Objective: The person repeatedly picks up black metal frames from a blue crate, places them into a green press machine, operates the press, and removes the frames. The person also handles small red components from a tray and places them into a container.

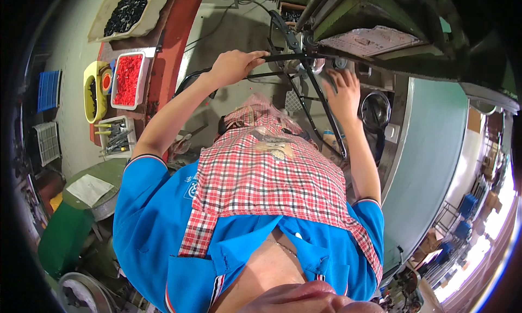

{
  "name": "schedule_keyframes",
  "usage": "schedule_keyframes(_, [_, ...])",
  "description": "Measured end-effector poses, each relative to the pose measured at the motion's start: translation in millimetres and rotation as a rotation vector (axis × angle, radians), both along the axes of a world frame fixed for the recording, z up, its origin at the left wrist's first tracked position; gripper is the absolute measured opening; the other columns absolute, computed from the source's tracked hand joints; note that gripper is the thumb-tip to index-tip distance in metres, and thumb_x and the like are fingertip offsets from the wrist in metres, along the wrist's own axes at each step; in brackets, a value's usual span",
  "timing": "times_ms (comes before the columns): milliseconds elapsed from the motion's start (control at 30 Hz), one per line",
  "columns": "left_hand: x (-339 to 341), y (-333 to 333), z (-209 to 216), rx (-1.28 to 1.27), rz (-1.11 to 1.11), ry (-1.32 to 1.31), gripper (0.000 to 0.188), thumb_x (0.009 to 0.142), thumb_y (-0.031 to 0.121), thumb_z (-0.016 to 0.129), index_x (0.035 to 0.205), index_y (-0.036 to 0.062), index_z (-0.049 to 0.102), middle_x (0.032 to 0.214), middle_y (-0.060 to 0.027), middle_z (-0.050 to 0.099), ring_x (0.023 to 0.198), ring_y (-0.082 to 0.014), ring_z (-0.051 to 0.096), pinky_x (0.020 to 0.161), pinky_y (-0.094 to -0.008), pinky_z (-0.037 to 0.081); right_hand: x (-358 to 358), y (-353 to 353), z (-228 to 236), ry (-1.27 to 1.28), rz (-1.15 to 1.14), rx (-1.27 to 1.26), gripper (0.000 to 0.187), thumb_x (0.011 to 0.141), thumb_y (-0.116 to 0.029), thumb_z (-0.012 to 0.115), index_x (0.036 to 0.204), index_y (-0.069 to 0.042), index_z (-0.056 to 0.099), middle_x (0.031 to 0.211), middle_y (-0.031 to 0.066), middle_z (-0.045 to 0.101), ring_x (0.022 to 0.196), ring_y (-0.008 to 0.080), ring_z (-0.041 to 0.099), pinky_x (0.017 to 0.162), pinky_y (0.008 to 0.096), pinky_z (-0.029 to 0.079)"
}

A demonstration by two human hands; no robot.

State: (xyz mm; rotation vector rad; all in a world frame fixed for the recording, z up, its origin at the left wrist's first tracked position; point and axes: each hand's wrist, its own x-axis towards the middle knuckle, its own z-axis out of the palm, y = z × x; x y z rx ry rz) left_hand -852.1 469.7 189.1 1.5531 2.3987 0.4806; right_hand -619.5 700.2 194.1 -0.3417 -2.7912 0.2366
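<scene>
A black tubular metal frame (321,93) stands in front of me, its upper bars reaching under the head of a green machine (370,19). My left hand (234,67) is closed on the frame's upper bar at its left end, with the fingers pointing right along it. My right hand (343,95) is raised to the right of the frame, close below the machine's metal parts. Its fingers are apart and nothing shows in them. Whether its fingertips touch the machine or the frame, I cannot tell. My apron hides the frame's lower part.
On the red bench (182,35) at left stand a cream tray (159,14) of black parts, a white bin (144,79) of red pieces, a yellow container (88,79) and a tool basket (130,129). A round green stool (111,174) is behind them. A pale green panel (429,128) borders the right.
</scene>
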Motion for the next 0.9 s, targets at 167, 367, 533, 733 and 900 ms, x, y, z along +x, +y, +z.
schedule_keyframes(167, [1.6, 1.8, -8.1, 0.108, 0.013, -0.160, 0.032, 0.096, 0.036, 0.054, 0.116, 0.0134, 0.066, 0.064, -0.0147, 0.062, 0.063, -0.0355, 0.062, 0.058, -0.0436, 0.048, 30.5, -30.2, -35.8, -0.214, -0.289, -0.495, 0.034, 0.086, -0.026, 0.067, 0.111, -0.003, 0.063, 0.100, 0.0187, 0.063, 0.092, 0.0389, 0.060, 0.077, 0.0447, 0.048])
schedule_keyframes(367, [1.3, -0.4, -12.9, 0.129, 0.006, -0.167, 0.033, 0.095, 0.036, 0.055, 0.112, 0.0106, 0.067, 0.067, -0.0157, 0.063, 0.064, -0.0364, 0.062, 0.059, -0.0448, 0.049, 24.7, -30.9, -22.1, -0.043, -0.287, -0.668, 0.027, 0.090, -0.025, 0.065, 0.093, 0.002, 0.065, 0.082, 0.0210, 0.062, 0.076, 0.0429, 0.056, 0.066, 0.0422, 0.045])
schedule_keyframes(533, [2.0, -0.5, -8.3, 0.103, 0.023, -0.178, 0.034, 0.095, 0.039, 0.055, 0.110, 0.0119, 0.068, 0.069, -0.0150, 0.066, 0.068, -0.0376, 0.064, 0.063, -0.0467, 0.052, 24.4, -32.3, -30.2, -0.018, -0.280, -0.636, 0.029, 0.090, -0.025, 0.064, 0.084, 0.003, 0.059, 0.077, 0.0222, 0.057, 0.072, 0.0439, 0.051, 0.062, 0.0444, 0.041])
schedule_keyframes(733, [7.5, -3.3, -8.3, 0.167, 0.015, -0.175, 0.032, 0.094, 0.033, 0.059, 0.111, 0.0075, 0.067, 0.064, -0.0171, 0.061, 0.059, -0.0361, 0.061, 0.056, -0.0432, 0.048, 24.2, -28.6, -25.9, -0.062, -0.277, -0.613, 0.029, 0.091, -0.026, 0.063, 0.084, 0.002, 0.061, 0.078, 0.0202, 0.059, 0.074, 0.0426, 0.054, 0.065, 0.0445, 0.043])
schedule_keyframes(900, [7.0, -4.2, -12.7, 0.181, 0.023, -0.183, 0.032, 0.094, 0.033, 0.058, 0.111, 0.0081, 0.067, 0.065, -0.0172, 0.062, 0.060, -0.0367, 0.061, 0.056, -0.0432, 0.048, 27.8, -24.4, -37.9, -0.019, -0.235, -0.560, 0.028, 0.092, -0.025, 0.063, 0.096, 0.003, 0.064, 0.072, 0.0189, 0.057, 0.061, 0.0328, 0.051, 0.060, 0.0368, 0.043])
